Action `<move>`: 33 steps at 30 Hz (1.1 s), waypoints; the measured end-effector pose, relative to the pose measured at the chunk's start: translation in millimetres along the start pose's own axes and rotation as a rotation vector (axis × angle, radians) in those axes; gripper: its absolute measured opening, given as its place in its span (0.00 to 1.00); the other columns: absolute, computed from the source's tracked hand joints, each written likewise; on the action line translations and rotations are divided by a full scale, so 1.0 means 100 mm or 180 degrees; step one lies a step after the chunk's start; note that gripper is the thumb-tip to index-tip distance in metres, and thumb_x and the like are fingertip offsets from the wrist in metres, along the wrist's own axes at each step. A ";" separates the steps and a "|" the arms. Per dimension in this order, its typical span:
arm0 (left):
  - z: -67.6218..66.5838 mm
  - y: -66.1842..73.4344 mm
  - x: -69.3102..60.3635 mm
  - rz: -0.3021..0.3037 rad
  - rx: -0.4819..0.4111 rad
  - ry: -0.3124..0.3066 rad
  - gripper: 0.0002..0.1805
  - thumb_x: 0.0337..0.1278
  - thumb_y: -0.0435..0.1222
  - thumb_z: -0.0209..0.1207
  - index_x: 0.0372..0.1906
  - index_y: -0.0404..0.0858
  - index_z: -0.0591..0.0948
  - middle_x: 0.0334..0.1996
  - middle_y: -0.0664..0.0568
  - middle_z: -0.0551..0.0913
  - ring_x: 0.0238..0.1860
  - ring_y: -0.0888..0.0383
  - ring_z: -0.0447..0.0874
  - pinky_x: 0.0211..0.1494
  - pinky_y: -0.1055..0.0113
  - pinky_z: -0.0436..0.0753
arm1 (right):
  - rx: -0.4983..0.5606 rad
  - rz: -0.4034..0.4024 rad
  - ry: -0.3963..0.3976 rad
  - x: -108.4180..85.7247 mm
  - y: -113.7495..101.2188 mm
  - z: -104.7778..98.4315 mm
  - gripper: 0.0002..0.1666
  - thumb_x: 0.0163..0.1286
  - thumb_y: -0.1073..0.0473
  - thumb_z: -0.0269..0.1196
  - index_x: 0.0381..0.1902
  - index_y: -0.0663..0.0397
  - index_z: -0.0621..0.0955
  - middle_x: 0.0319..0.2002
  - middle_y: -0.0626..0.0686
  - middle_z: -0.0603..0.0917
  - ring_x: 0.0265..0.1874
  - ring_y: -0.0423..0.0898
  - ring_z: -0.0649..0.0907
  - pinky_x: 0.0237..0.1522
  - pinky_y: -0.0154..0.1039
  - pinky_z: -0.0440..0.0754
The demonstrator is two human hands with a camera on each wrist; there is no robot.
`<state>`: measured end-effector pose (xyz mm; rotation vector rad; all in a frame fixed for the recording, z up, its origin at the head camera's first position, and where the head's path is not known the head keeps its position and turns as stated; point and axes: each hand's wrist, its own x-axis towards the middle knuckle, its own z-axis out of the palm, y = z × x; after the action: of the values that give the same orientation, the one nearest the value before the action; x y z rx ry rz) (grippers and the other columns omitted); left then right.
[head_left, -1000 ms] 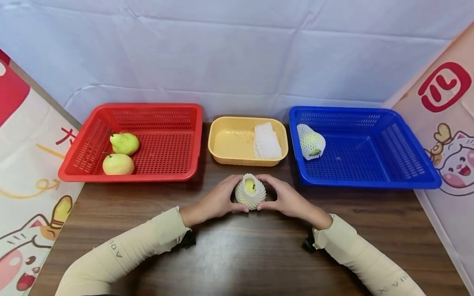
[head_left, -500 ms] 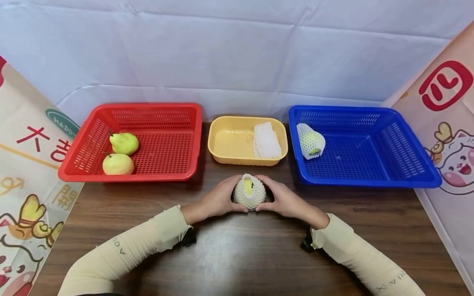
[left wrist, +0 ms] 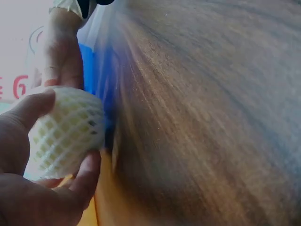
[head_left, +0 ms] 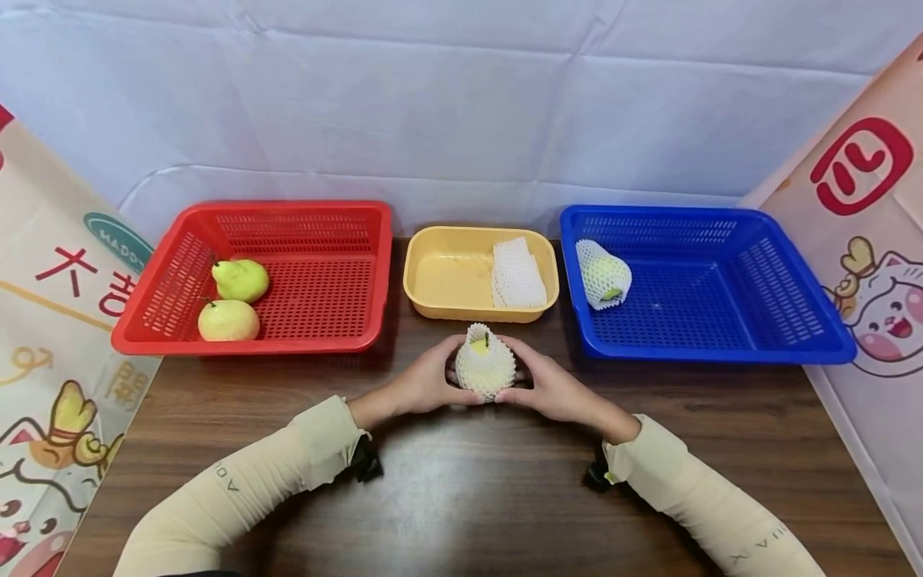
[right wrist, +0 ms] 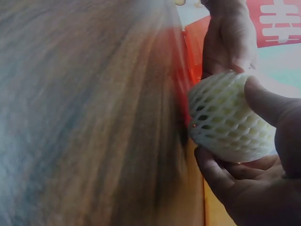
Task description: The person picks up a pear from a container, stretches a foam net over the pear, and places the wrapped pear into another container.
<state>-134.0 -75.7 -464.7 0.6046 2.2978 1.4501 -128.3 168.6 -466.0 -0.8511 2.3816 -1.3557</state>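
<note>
Pear (head_left: 479,347): gripped from both sides near the middle of the table, just on the near side of the yellow basin, stem (head_left: 487,340) poking up. Can't tell from these angles if touching the tabletop underneath.
Foam net (head_left: 486,375): white diamond mesh, snug round the pear's belly, open at the top, one edge standing up just behind the stem.
Left hand (head_left: 425,381): clamped on the pear's left side, thumb across the near face, other fingers curled round and partly hidden in the head view.
Right hand (head_left: 551,385): pretty much a mirror copy, clamped on the right side, thumb tip close to the opposite one.
Sleeves (head_left: 238,473): cream, cuffs folded back, dark lettering.
Yellow basin (head_left: 447,280): flat white foam netting (head_left: 518,275) lying in the right part.
Red basket (head_left: 324,300): over on the left, with a greener pear (head_left: 241,280) behind and a rounder, paler pear (head_left: 228,320) in front.
Blue basket (head_left: 699,308): over on the right, with a netted green fruit (head_left: 604,276) lying by the left wall.
Table (head_left: 461,497): brown wood grain.
Backdrop (head_left: 404,104): creased whitish cloth, plus cartoon-cat prints (head_left: 897,320) off to the sides.
</note>
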 end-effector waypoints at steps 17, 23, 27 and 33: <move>0.00 0.07 -0.01 0.0049 -0.0307 -0.0114 0.44 0.47 0.31 0.77 0.69 0.26 0.67 0.54 0.39 0.79 0.47 0.57 0.82 0.48 0.70 0.85 | 0.0564 0.0032 -0.0152 0.00 -0.03 -0.06 0.51 0.64 0.67 0.71 0.78 0.67 0.56 0.75 0.66 0.63 0.68 0.58 0.69 0.61 0.42 0.80; 0.02 0.06 0.00 -0.0096 -0.0799 -0.0134 0.43 0.49 0.25 0.74 0.69 0.23 0.65 0.55 0.34 0.79 0.49 0.53 0.84 0.51 0.67 0.86 | 0.0228 -0.0017 -0.0197 -0.01 -0.04 -0.09 0.51 0.66 0.60 0.71 0.78 0.63 0.57 0.71 0.63 0.69 0.65 0.53 0.73 0.64 0.43 0.76; 0.00 0.08 0.00 -0.0092 -0.1040 -0.0075 0.42 0.50 0.22 0.71 0.69 0.21 0.64 0.56 0.31 0.79 0.50 0.50 0.84 0.54 0.64 0.85 | 0.0693 0.0010 -0.0188 0.02 -0.06 -0.09 0.52 0.66 0.64 0.71 0.78 0.64 0.55 0.70 0.66 0.68 0.61 0.51 0.76 0.58 0.40 0.82; -0.09 0.15 0.04 0.0154 -0.1300 -0.0033 0.44 0.50 0.18 0.69 0.73 0.27 0.62 0.65 0.34 0.71 0.57 0.47 0.81 0.58 0.55 0.84 | 0.1555 -0.0059 -0.0075 0.03 -0.08 -0.13 0.54 0.68 0.65 0.69 0.79 0.67 0.49 0.73 0.71 0.59 0.61 0.41 0.77 0.56 0.37 0.82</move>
<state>-139.2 -74.8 -447.7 0.5434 1.9057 1.8624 -134.5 172.0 -452.1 -0.7386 1.8938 -1.8114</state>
